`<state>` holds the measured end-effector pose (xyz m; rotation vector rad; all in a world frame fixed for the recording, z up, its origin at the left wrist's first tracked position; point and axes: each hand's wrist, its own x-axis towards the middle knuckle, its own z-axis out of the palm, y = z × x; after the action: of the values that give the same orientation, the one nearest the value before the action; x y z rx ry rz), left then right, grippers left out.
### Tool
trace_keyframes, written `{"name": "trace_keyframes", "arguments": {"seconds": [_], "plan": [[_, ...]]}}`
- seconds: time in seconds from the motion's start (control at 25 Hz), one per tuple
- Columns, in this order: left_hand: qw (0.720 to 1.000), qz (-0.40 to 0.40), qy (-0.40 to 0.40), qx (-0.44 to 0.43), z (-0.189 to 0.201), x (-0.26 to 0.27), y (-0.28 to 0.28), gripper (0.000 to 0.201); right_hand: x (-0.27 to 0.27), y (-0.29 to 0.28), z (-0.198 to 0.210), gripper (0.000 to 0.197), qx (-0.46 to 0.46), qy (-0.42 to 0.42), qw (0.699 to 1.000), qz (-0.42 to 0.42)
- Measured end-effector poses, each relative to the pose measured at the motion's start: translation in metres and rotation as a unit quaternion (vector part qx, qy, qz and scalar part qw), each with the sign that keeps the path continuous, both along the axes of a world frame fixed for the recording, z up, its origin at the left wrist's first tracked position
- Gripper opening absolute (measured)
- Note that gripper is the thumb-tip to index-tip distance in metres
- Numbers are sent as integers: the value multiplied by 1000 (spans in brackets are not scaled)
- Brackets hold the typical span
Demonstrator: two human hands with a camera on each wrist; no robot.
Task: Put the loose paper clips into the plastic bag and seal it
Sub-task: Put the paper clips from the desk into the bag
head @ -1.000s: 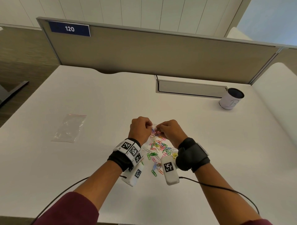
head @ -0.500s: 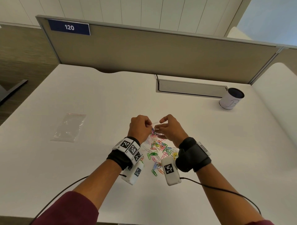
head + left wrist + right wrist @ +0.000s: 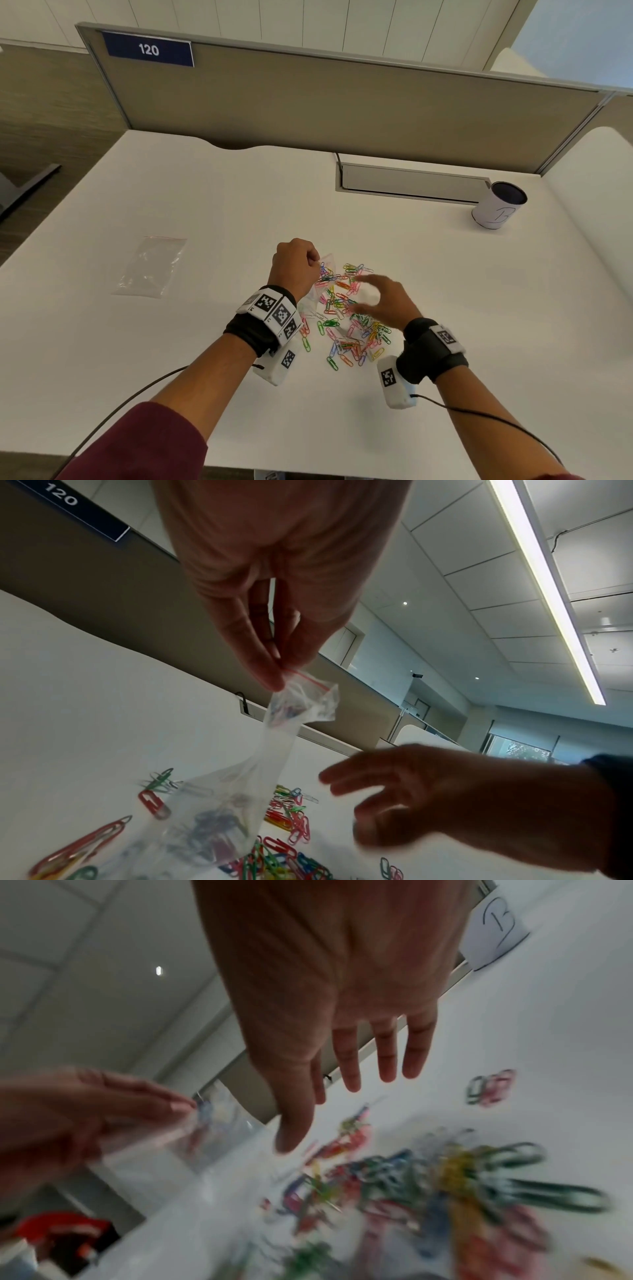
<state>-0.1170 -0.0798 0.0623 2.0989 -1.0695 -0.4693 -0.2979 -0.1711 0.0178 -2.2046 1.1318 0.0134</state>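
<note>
White worktop (image 3: 171, 359): left hand (image 3: 294, 267) pinches bag (image 3: 291, 710) by its red-striped top; right hand (image 3: 387, 301), fingers spread, hovers over clips (image 3: 346, 325) at 3 o'clock.

Light: bright, even, overhead | source: ceiling strip light (image 3: 548, 593) in left wrist view | shadows: faint, soft on white desk (image 3: 171, 342) | blur: right hand (image 3: 387, 301) smeared in head view; right wrist view heavily motion-blurred, paper clips (image 3: 445, 1191) streaked | distortion: wide-angle bending at edges, partition (image 3: 342, 102) bowed
</note>
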Motion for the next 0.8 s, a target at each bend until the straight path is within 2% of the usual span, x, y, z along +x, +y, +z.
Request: {"name": "trace_keyframes", "arguments": {"seconds": [0.08,0.16,0.36,0.52,0.6,0.72,0.8], "plan": [[1000,-1,-2,1,-1,-1,0,11,-2,8,-18,85,11,102,992,70],[1000,-4,-3,2,-1,-2,0,11,2,17,-30,78,-33,135,985,100],[1000,0,-6,-3,0,2,0,9,10,22,-40,24,-99,46,992,66],[1000,0,-7,-3,1,2,-1,7,15,23,-41,18,-109,49,990,77],[1000,-1,-6,-5,0,1,-1,7,15,19,-40,17,-92,29,994,52],[1000,-5,-6,-5,0,-1,-2,7,9,11,-28,11,-14,-60,997,-56],[1000,-4,-5,-4,0,-2,-3,7,6,8,-11,11,61,-166,975,-137]]}}
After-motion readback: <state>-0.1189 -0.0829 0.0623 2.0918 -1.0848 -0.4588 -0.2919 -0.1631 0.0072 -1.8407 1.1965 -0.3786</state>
